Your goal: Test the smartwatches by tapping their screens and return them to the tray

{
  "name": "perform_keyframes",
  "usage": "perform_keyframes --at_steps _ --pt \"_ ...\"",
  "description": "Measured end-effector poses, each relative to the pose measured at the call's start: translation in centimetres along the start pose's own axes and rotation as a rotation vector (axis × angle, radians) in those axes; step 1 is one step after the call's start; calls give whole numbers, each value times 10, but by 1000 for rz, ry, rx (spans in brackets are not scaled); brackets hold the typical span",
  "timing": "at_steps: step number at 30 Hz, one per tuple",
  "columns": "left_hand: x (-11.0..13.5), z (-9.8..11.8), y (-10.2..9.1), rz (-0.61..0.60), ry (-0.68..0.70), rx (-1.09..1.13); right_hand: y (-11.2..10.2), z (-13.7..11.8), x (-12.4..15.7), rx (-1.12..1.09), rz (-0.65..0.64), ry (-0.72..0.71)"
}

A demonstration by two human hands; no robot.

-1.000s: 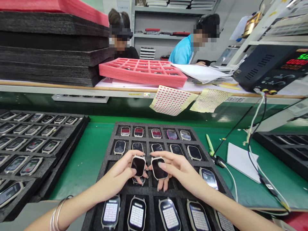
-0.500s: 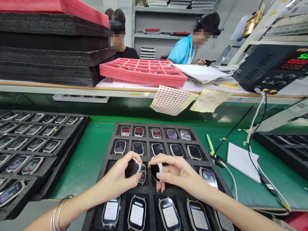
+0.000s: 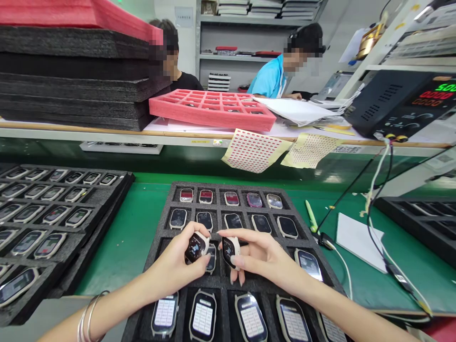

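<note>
Nearest in the black foam tray [image 3: 223,308], front-row watches [image 3: 203,317] show lit grids, perhaps done; above its middle, the left hand [image 3: 180,256] pinches one lit watch [image 3: 195,248] and the right hand [image 3: 261,251] another watch [image 3: 228,251], both seemingly unfinished; towards its far end, dark-screened watches [image 3: 232,221] rest inside it, probably left to do

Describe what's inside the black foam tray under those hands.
Rounded rectangular watch bodies, mostly pale-framed, lie in the tray. The left hand and right hand, each holding another, hide part of the middle row, so its full contents can't be seen.
</note>
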State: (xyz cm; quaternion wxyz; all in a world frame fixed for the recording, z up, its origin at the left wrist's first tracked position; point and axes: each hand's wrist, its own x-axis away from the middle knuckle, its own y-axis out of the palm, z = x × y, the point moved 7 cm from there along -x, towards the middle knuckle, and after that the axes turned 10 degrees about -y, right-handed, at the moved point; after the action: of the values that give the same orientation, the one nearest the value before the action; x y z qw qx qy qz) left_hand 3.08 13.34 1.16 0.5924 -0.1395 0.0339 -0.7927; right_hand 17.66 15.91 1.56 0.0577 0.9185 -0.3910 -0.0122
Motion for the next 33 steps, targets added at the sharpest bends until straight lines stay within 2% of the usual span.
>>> perform_keyframes --at_steps 6,12,19,33 --pt "-1 -3 1 3 25 -87 -1 2 2 13 -19 8" --pt "-2 -3 4 -23 40 -44 -1 6 0 -14 -23 -8" --pt "0 -2 3 -38 31 -120 3 2 1 47 -54 -18" --pt "-2 -2 4 -38 40 -119 2 5 1 86 -58 -29"
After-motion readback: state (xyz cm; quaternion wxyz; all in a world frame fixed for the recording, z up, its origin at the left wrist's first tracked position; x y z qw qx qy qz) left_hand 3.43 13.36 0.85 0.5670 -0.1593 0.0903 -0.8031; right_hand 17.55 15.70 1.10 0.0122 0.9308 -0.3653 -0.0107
